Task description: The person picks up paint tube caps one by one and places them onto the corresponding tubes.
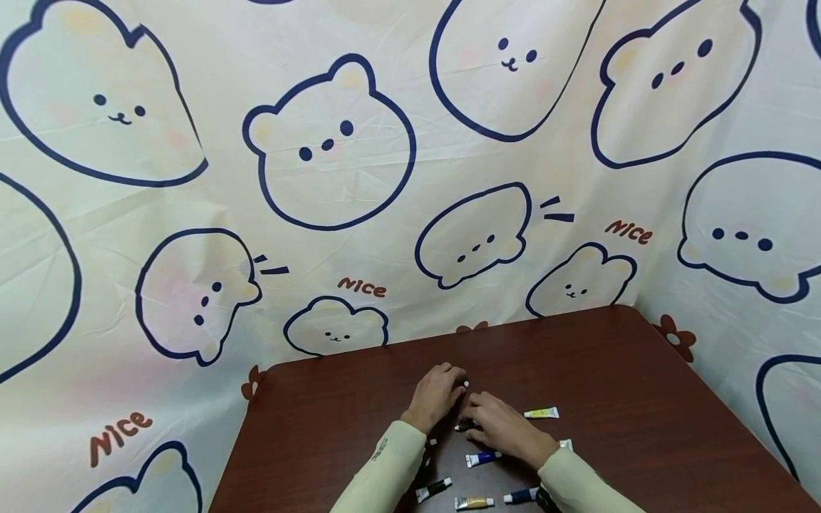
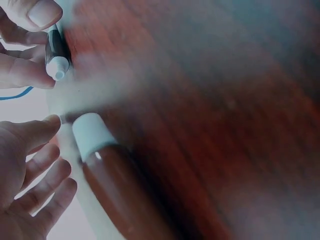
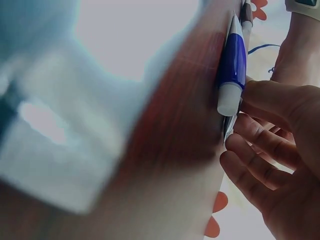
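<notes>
In the head view my left hand is above the far part of the table, fingers bent, with a small white piece at its fingertips. What it belongs to is hidden. My right hand lies just right of it, its thumb and fingers about a dark paint tube. The left wrist view shows that dark tube's pale nozzle end between the digits. Nearest the left wrist camera is a brown paint tube with a white cap. A blue-violet paint tube lies below the right hand.
A yellow tube lies to the right. Nearer the person are a black tube, an ochre tube and a dark blue tube. The brown table meets a bear-printed cloth at its back edge.
</notes>
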